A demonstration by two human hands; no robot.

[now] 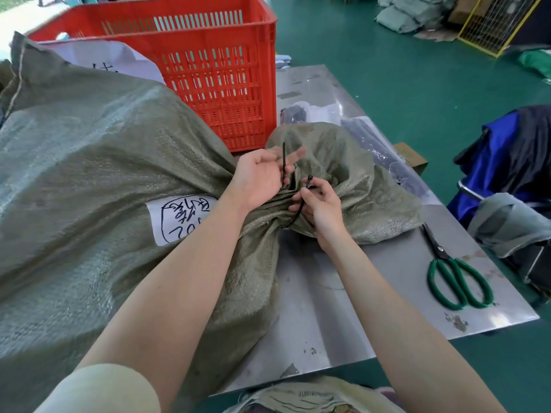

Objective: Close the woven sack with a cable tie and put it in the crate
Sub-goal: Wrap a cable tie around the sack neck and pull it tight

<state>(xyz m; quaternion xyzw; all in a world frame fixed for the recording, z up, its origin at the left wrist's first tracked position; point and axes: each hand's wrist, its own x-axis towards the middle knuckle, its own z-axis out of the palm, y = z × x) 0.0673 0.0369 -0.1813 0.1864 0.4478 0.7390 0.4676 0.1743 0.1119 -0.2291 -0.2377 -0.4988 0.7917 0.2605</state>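
A large grey-green woven sack (89, 162) lies on the metal table (343, 317), its neck gathered at the middle and its loose mouth flaring to the right. A black cable tie (283, 162) is looped around the gathered neck. My left hand (262, 177) holds the tie's pointed end, which sticks upward. My right hand (320, 204) pinches the tie's head end just right of the neck. The red plastic crate (214, 73) stands behind the sack at the table's far side.
Green-handled scissors (456, 278) lie on the table to the right. Clear plastic bags with dark items (372, 138) lie behind the sack's mouth. A white handwritten label (182, 219) is stuck on the sack. A blue cart (507, 162) stands at the right; more sacks (411, 10) lie on the green floor.
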